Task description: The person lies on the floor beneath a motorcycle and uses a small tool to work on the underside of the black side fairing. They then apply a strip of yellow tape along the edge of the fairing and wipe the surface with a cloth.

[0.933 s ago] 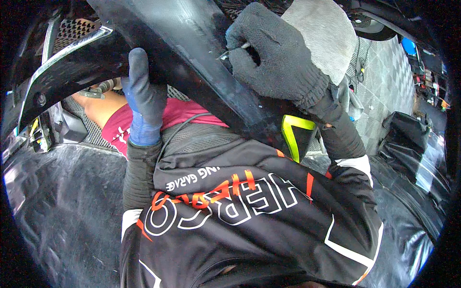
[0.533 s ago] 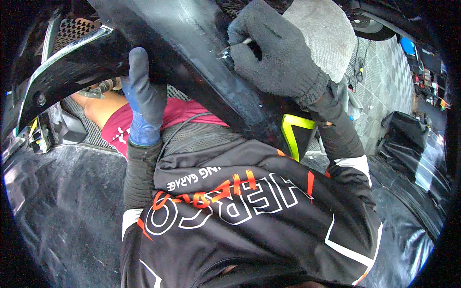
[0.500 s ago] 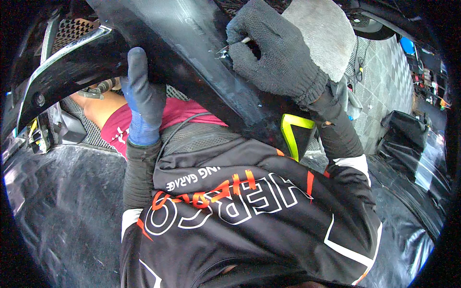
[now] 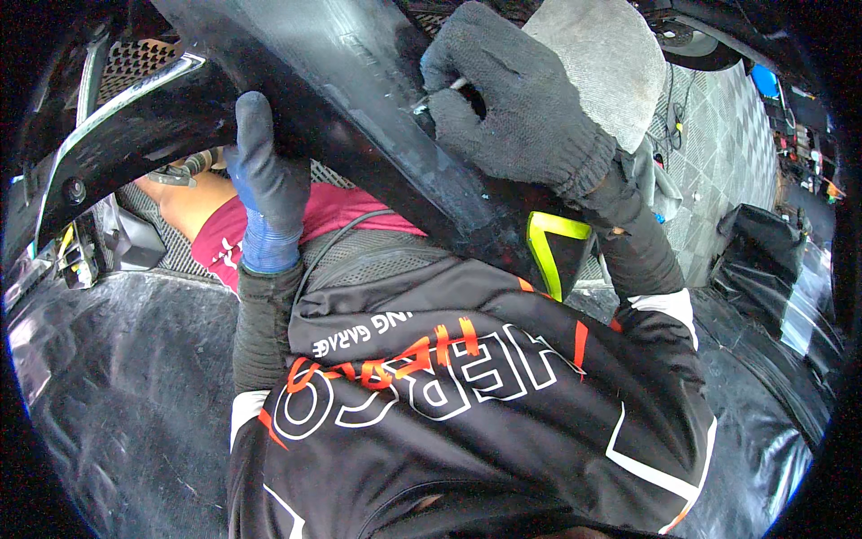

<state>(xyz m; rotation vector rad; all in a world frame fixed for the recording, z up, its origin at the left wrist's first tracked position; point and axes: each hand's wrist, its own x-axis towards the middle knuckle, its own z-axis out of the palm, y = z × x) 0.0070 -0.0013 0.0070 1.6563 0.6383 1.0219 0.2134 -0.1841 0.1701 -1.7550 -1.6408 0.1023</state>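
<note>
A large glossy black car body panel (image 4: pixel 314 72), probably a bumper, spans the upper view over my lap, with a grey scuffed streak along it. My left hand (image 4: pixel 268 180), in a grey-blue glove, grips the panel's lower edge, thumb upright against it and fingers mostly hidden. My right hand (image 4: pixel 507 108), in a dark knit glove, pinches a small thin pale tool (image 4: pixel 458 83), its tip at the panel's surface. A light grey pad or cloth (image 4: pixel 611 54) lies beyond that hand. A yellow-green angular piece (image 4: pixel 545 256) is at the panel's lower right end.
Black plastic sheeting (image 4: pixel 135 386) surrounds my body. Dark loose parts (image 4: pixel 81 251) lie at left, beside a mesh mat. At right are a tiled floor (image 4: pixel 723 162) with cables (image 4: pixel 675 126), a bunched black cover (image 4: pixel 745 256), a wheel (image 4: pixel 691 45) and assorted small items (image 4: pixel 808 171).
My right hand and the small tool have shifted very slightly against the panel. My left hand stays at the same edge, nearly still.
</note>
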